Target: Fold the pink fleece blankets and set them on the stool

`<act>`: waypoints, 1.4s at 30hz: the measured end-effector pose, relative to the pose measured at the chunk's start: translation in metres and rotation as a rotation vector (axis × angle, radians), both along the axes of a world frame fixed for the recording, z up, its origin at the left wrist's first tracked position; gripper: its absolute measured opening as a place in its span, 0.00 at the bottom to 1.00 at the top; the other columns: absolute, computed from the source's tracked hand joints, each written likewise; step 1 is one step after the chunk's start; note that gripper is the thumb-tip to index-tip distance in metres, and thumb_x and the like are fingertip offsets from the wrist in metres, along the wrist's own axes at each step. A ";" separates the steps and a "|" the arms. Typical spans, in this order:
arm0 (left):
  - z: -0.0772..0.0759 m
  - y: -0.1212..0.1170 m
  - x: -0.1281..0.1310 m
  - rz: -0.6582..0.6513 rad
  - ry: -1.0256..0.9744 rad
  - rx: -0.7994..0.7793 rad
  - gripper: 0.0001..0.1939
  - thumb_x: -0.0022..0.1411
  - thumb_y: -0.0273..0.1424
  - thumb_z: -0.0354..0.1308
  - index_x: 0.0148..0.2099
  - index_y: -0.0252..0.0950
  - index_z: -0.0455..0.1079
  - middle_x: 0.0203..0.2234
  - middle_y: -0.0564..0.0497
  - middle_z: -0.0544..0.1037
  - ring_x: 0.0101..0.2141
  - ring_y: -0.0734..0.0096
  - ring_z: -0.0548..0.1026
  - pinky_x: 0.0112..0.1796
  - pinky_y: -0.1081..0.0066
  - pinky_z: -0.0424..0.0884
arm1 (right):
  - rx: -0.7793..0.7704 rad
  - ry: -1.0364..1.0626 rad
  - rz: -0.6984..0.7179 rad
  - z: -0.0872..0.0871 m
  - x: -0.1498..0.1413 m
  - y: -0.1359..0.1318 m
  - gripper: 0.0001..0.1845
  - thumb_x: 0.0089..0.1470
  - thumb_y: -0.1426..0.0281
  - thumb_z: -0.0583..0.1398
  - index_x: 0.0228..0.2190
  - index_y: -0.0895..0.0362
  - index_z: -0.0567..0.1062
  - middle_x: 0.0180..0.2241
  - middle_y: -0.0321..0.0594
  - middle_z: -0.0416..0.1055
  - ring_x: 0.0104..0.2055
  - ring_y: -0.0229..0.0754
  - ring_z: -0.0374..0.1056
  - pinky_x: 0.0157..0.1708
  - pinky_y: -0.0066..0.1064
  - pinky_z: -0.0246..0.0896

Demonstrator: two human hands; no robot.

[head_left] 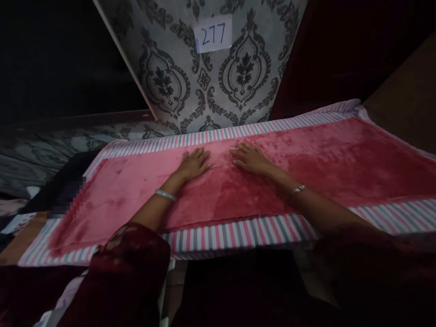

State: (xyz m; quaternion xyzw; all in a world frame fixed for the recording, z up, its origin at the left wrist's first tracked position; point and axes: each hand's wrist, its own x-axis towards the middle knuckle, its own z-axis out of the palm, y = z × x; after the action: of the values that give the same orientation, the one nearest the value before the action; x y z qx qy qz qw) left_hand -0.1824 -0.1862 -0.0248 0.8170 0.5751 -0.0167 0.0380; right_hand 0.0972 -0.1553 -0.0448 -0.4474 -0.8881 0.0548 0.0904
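A long pink-red plush cloth (218, 195) is spread out before me, its pile showing lighter and darker patches. Under it, a pink, grey and white striped cover (235, 234) shows along the near, far and left edges. My left hand (194, 163) lies flat on the plush, left of the middle, with its fingers spread. To its right my right hand (250, 158) rests palm down on the same cloth, fingers apart and pointing left. Both hands hold nothing. Each wrist wears a bracelet.
Behind the far edge rises a wall with grey damask wallpaper (204, 91), bearing a paper marked 277 (213, 34). A dark panel (61, 59) stands at the upper left, a dark red one (316, 59) at the right. A pixelated patch covers something at the left end.
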 end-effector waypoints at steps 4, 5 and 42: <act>-0.016 -0.064 -0.009 -0.112 0.012 0.022 0.36 0.69 0.53 0.41 0.73 0.45 0.43 0.72 0.47 0.44 0.69 0.50 0.41 0.64 0.42 0.39 | 0.027 -0.006 0.180 -0.016 0.016 -0.064 0.36 0.64 0.45 0.44 0.68 0.45 0.49 0.71 0.43 0.40 0.72 0.60 0.32 0.64 0.64 0.34; -0.021 -0.074 -0.011 -0.108 0.014 0.048 0.36 0.68 0.53 0.41 0.73 0.45 0.43 0.72 0.47 0.44 0.69 0.50 0.41 0.64 0.42 0.38 | 0.032 -0.015 0.187 -0.021 0.018 -0.075 0.37 0.65 0.46 0.44 0.68 0.45 0.48 0.71 0.42 0.39 0.72 0.59 0.32 0.64 0.63 0.34; -0.032 -0.243 -0.096 0.459 -0.143 0.213 0.28 0.69 0.45 0.47 0.66 0.41 0.60 0.67 0.41 0.59 0.67 0.51 0.54 0.63 0.42 0.49 | 0.199 0.085 0.350 -0.099 -0.021 -0.129 0.36 0.60 0.45 0.43 0.67 0.38 0.51 0.67 0.32 0.52 0.69 0.57 0.46 0.63 0.61 0.47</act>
State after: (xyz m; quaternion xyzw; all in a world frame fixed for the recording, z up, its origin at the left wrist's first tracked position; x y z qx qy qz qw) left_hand -0.2788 -0.4294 -0.0564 0.6638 0.7396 0.1109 -0.0048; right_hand 0.0766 -0.2847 -0.1441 -0.2723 -0.9487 0.0004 0.1608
